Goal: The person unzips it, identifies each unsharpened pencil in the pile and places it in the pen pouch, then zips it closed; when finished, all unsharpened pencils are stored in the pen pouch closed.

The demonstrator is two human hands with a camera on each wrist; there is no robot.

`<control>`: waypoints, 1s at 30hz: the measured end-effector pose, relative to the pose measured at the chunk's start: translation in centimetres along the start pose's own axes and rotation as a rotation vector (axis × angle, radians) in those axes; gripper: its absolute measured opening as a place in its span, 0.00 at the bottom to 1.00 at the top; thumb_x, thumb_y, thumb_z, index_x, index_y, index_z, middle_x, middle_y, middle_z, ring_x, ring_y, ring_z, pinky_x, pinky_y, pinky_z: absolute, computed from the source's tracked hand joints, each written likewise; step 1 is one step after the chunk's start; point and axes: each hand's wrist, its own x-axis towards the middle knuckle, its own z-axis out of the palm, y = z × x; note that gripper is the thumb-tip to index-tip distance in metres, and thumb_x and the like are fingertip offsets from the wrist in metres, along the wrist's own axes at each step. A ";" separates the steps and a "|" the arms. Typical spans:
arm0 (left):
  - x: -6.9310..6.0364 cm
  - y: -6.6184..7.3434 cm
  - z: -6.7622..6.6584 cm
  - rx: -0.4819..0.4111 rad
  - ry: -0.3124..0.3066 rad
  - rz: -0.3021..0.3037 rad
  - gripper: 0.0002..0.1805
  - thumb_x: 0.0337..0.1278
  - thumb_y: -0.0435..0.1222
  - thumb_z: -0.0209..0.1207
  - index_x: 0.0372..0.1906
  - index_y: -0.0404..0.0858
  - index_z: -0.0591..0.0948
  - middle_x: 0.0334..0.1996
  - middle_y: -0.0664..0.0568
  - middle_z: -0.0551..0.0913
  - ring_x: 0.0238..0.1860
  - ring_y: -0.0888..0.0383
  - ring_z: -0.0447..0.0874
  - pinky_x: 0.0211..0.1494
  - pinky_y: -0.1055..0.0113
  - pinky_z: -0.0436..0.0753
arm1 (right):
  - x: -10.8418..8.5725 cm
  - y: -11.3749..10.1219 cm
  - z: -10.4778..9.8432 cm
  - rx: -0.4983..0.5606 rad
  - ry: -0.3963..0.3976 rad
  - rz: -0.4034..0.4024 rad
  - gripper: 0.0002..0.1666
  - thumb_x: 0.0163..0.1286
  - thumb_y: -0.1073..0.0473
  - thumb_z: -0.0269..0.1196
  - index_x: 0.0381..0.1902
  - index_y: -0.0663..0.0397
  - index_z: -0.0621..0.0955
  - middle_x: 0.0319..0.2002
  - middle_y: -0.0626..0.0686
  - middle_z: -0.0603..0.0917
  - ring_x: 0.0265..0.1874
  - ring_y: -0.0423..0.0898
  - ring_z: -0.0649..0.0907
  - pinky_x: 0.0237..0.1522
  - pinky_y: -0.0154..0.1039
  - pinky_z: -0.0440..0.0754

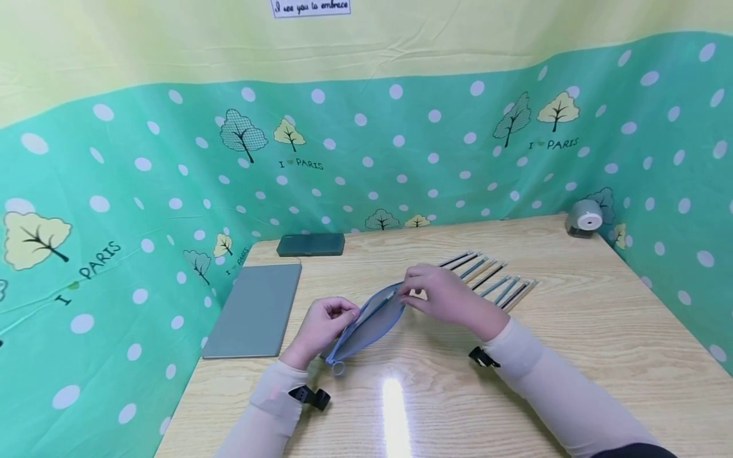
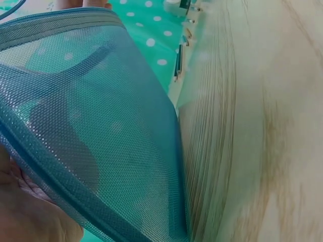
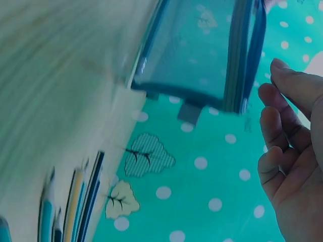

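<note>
A translucent blue mesh zipper pouch (image 1: 371, 327) stands tilted above the table with its mouth open. My left hand (image 1: 321, 326) pinches its rim near the zipper-pull end. Inside the mouth a dark teal pencil (image 1: 380, 307) lies along the pouch. My right hand (image 1: 443, 298) is by the pouch's far end. From the right wrist, that hand (image 3: 298, 136) appears beside the zipper edge, fingers loosely bent, with nothing between thumb and fingertips. To the right, several pencils (image 1: 487, 276) lie side by side on the table. The left wrist view shows the pouch's mesh side (image 2: 111, 126) close up.
A grey notebook (image 1: 252, 312) lies at the left of the wooden table (image 1: 572, 356). Behind it sits a dark green case (image 1: 311, 245). A pencil sharpener (image 1: 584, 219) stands in the back right corner. Dotted green cloth (image 1: 355, 159) borders the table's back and sides.
</note>
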 end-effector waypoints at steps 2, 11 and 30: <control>0.0 -0.1 -0.1 0.001 0.003 0.006 0.06 0.70 0.32 0.65 0.41 0.33 0.90 0.20 0.55 0.80 0.16 0.66 0.68 0.21 0.72 0.71 | -0.1 0.5 -0.5 0.000 -0.006 0.044 0.06 0.66 0.60 0.76 0.40 0.45 0.91 0.35 0.39 0.82 0.32 0.42 0.81 0.32 0.35 0.78; 0.0 -0.1 -0.3 -0.010 0.004 0.015 0.06 0.71 0.32 0.64 0.41 0.35 0.90 0.21 0.53 0.81 0.16 0.65 0.68 0.21 0.73 0.69 | -0.3 3.3 -2.9 -0.020 -0.070 0.229 0.05 0.70 0.56 0.74 0.43 0.43 0.91 0.36 0.36 0.82 0.30 0.34 0.80 0.34 0.37 0.82; -0.1 0.0 -0.4 -0.011 0.014 0.005 0.06 0.71 0.32 0.64 0.40 0.35 0.90 0.21 0.53 0.80 0.17 0.65 0.67 0.22 0.73 0.69 | -0.2 10.3 -6.0 -0.028 -0.201 0.483 0.05 0.73 0.57 0.71 0.45 0.46 0.89 0.41 0.45 0.87 0.39 0.46 0.82 0.43 0.48 0.82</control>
